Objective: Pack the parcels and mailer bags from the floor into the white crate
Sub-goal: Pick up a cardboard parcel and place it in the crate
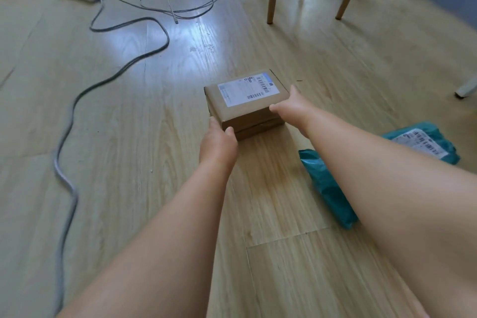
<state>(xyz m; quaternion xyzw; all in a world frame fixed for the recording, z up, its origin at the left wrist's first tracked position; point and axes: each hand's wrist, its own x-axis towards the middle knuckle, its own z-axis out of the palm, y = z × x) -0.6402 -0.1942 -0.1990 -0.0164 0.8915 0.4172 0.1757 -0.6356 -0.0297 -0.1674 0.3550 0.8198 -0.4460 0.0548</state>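
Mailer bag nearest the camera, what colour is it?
The mailer bag is plain teal, best seen in the head view.

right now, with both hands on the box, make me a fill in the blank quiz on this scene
1. The left hand and right hand both grip a brown ____ parcel.
2. Its white shipping label sits on its ____ face.
3. The teal mailer bags lie on the floor on the person's ____ side.
Missing words: cardboard; top; right.

head cam | wide-angle | faces forward and down at wooden floor (134,152) | near the parcel (247,103)
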